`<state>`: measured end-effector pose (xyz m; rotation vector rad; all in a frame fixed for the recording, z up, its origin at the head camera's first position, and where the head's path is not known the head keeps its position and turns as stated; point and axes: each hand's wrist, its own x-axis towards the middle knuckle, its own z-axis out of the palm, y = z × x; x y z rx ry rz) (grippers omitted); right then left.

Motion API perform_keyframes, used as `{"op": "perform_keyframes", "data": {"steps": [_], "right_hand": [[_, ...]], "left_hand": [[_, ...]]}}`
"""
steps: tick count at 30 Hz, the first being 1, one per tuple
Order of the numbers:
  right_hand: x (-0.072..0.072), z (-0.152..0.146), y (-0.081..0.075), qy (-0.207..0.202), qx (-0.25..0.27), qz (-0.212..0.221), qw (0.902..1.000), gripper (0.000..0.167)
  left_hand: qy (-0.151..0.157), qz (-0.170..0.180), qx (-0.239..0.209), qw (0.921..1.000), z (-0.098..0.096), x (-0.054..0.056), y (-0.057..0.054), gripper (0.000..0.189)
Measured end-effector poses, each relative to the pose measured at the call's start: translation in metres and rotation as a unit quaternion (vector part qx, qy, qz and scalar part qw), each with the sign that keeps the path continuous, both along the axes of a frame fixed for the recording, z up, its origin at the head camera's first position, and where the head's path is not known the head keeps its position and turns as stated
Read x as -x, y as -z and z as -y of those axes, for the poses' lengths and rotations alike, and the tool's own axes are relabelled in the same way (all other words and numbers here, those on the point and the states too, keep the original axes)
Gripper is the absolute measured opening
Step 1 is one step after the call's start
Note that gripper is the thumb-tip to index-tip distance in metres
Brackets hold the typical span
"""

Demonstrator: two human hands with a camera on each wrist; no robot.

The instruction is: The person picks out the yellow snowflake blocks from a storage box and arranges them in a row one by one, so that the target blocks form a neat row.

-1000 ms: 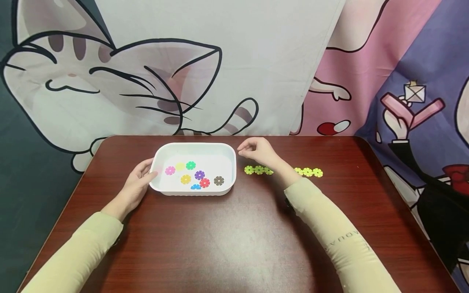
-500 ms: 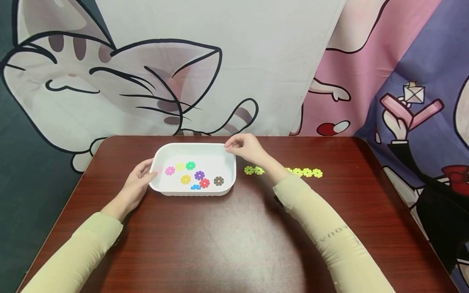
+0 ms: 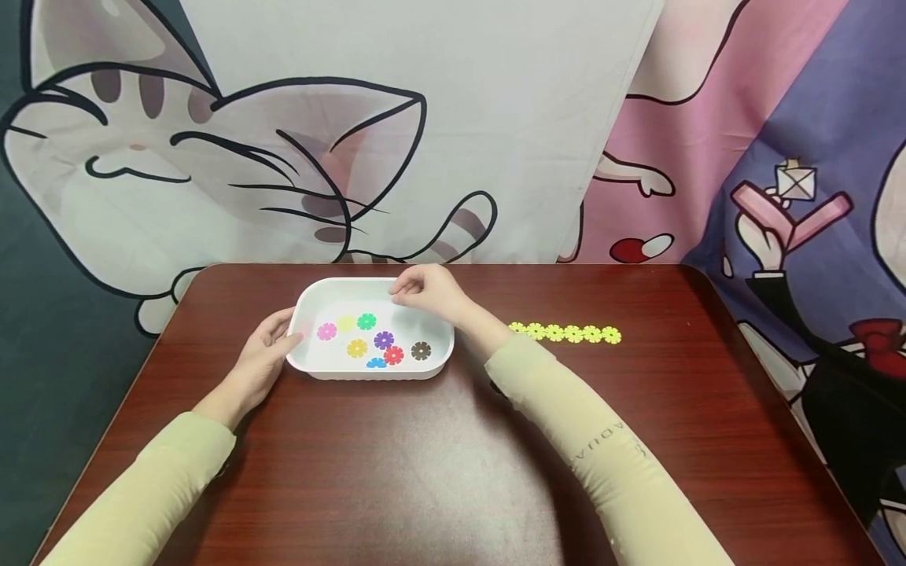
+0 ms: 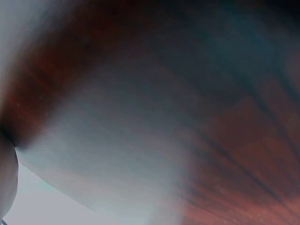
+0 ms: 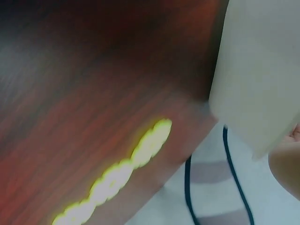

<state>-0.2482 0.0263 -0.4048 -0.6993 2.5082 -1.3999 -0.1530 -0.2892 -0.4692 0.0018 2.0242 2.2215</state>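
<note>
A white plastic tray [image 3: 375, 374] holds several flower-shaped discs, among them a pink disc [image 3: 327, 332], a green disc [image 3: 366, 321], a purple disc [image 3: 384, 339], a red disc [image 3: 393, 355] and a brown disc [image 3: 421, 350]. My left hand [image 3: 263, 346] grips the tray's left side, thumb over the rim. Over the tray's back right part hovers my right hand [image 3: 428, 295], its fingers loosely bent with nothing seen between them. To the right, yellow-green flower discs [image 3: 573, 334] form a straight row on the table; my right forearm covers its left end.
The brown wooden table [image 3: 396, 472] ends at a cloth backdrop [image 3: 510, 134] printed with cartoon cats, just behind the tray. In the right wrist view, the yellow-green row lies near the table's back edge, beside the tray's wall [image 5: 258, 70].
My right hand has moved left, from beside the tray to above its inside, uncovering the right part of the yellow-green row. The left hand and tray have stayed in place.
</note>
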Motion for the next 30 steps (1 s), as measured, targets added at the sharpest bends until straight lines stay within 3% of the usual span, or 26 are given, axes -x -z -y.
{"op": "perform_keyframes", "data": {"steps": [10, 17, 30], "right_hand": [[-0.011, 0.035, 0.009, -0.041, -0.050, 0.027, 0.9975, 0.010], [-0.012, 0.055, 0.014, -0.066, -0.092, -0.008, 0.9936, 0.009], [-0.003, 0.081, 0.021, -0.115, -0.117, -0.038, 0.9857, 0.011]], "left_hand": [[-0.001, -0.006, -0.007, 1.0000, 0.000, 0.001, 0.003, 0.035], [0.000, -0.004, -0.001, 1.0000, 0.000, -0.001, 0.000, 0.036], [-0.002, 0.011, 0.014, 0.9998, 0.000, 0.000, -0.002, 0.038]]}}
